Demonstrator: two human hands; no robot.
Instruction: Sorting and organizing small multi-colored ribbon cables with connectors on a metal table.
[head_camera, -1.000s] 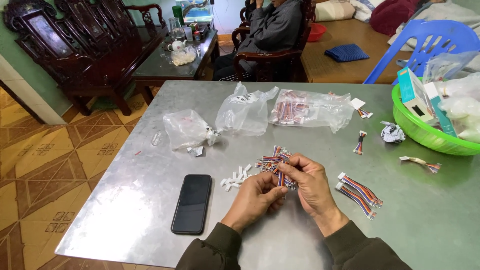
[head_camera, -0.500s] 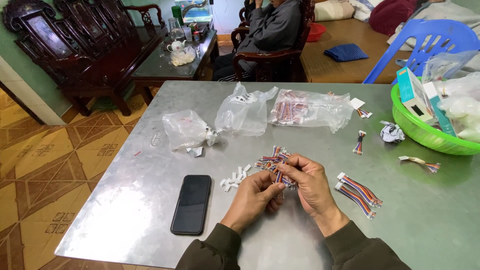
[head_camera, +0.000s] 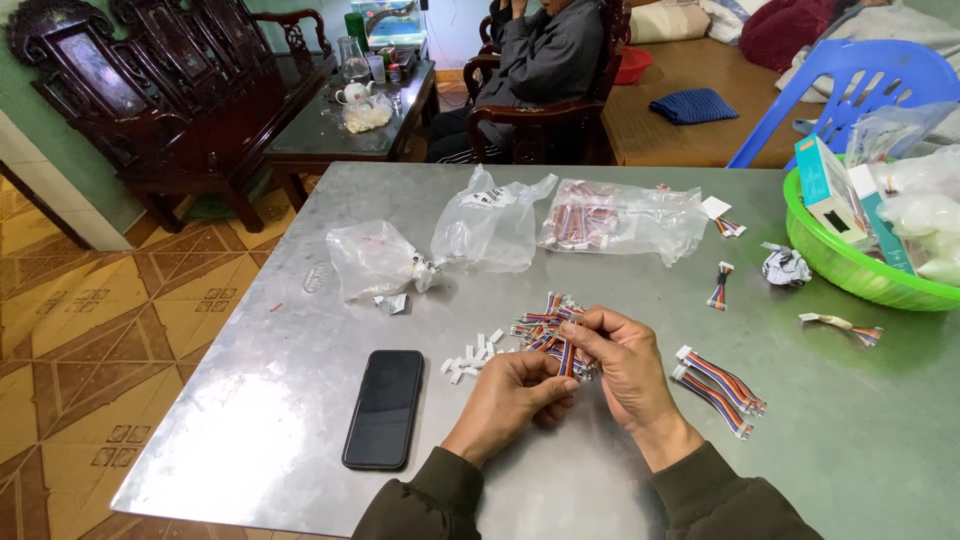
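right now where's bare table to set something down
Bare metal lies left of the phone toward the table edge, and right of the ribbon cables. Crowded: around both hands, the white connectors and the plastic bags.

Both hands, left hand (head_camera: 512, 392) and right hand (head_camera: 622, 362), pinch a striped ribbon cable (head_camera: 566, 357) above a pile of similar cables (head_camera: 545, 322). White connectors (head_camera: 472, 357) lie left; a black phone (head_camera: 385, 407) lies nearer left.
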